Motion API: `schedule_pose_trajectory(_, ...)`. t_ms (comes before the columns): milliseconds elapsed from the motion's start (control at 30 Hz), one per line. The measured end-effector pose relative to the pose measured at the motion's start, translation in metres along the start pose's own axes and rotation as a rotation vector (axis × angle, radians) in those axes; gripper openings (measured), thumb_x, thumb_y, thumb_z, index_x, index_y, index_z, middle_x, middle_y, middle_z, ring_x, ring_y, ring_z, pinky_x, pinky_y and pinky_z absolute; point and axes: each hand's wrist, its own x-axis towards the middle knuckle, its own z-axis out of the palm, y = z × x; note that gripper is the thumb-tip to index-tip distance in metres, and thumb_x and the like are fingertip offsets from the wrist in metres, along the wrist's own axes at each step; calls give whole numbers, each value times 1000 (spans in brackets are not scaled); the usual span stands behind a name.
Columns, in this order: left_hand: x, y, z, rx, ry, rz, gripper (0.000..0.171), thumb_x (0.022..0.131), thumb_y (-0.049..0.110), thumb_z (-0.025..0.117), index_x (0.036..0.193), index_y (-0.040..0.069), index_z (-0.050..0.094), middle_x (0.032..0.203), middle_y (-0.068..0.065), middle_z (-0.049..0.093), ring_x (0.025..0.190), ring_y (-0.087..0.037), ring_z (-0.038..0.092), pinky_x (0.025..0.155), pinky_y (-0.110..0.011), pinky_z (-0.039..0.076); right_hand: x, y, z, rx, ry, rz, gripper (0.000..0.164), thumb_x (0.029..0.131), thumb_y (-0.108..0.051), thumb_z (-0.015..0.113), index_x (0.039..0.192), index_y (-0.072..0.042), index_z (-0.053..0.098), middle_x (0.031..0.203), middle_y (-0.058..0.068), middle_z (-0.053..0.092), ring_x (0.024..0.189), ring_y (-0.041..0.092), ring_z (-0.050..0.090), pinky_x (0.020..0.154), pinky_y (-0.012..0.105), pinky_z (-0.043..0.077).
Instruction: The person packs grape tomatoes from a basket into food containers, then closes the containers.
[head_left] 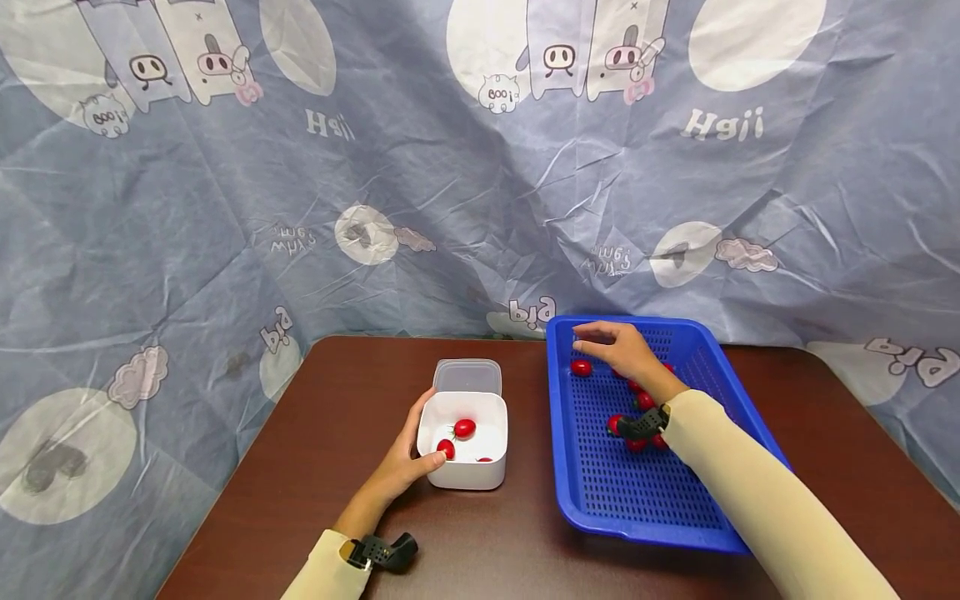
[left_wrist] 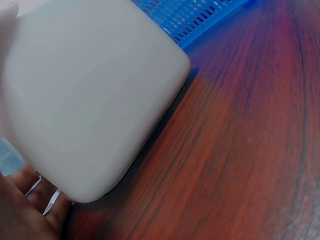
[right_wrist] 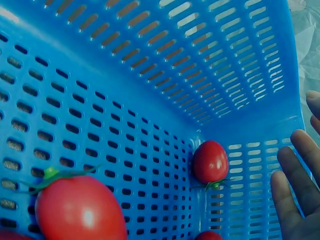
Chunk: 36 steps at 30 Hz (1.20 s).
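Observation:
My left hand (head_left: 400, 468) holds a white square container (head_left: 468, 477) by its left side, thumb over the front rim and fingers along the far left. Inside the container are several cherry tomatoes (head_left: 465, 428). The left wrist view shows the container wall (left_wrist: 95, 95) up close, with fingers curling round its corner. Over the far part of a blue plastic basket (head_left: 567, 450) is my right hand (head_left: 626, 352), fingers spread from the thumb with nothing between them. A cherry tomato (head_left: 581, 367) lies below its fingertips. In the right wrist view, a tomato (right_wrist: 210, 161) rests in the basket's corner.
Several more cherry tomatoes (head_left: 644, 401) lie in the basket, partly hidden under my right forearm. A translucent lid (head_left: 468, 376) is just behind the white container. Everything stands on a dark brown table (head_left: 360, 392), with a printed grey-blue cloth (head_left: 420, 283) hanging behind it.

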Motion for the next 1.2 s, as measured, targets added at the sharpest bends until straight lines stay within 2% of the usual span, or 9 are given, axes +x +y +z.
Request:
schedule_pose_trajectory(300, 1, 1, 0, 8, -3, -9, 89, 83, 14, 67, 154, 24, 15, 152, -11, 27, 133, -37, 30, 99, -43, 41, 4, 13, 1, -45, -36, 6, 46, 86, -31, 73, 125, -8, 65, 123, 11, 65, 114, 28, 60, 96, 47, 44)
schedule_pose_trajectory(633, 1, -1, -1, 13, 0, 0, 91, 83, 18, 68, 155, 21, 13, 152, -7, 27, 133, -33, 30, 101, -41, 40, 2, 23, 6, -32, -80, 26, 43, 87, -24, 72, 125, -5, 64, 122, 14, 65, 113, 31, 60, 96, 49, 44)
schedule_pose_trajectory(867, 1, 0, -1, -2, -12, 10, 89, 84, 14, 67, 154, 23, 14, 152, -11, 26, 133, -36, 29, 98, -43, 42, 0, 25, 9, -43, -102, 42, 42, 86, -22, 73, 123, -3, 65, 120, 15, 65, 114, 32, 59, 97, 49, 43)
schedule_pose_trajectory(1200, 2, 2, 0, -29, -11, -2, 88, 84, 13, 66, 154, 23, 14, 151, -13, 27, 132, -38, 29, 97, -44, 43, -2, 28, 10, -125, -111, 45, 40, 85, -23, 75, 120, -5, 68, 117, 13, 67, 114, 33, 58, 99, 50, 39)
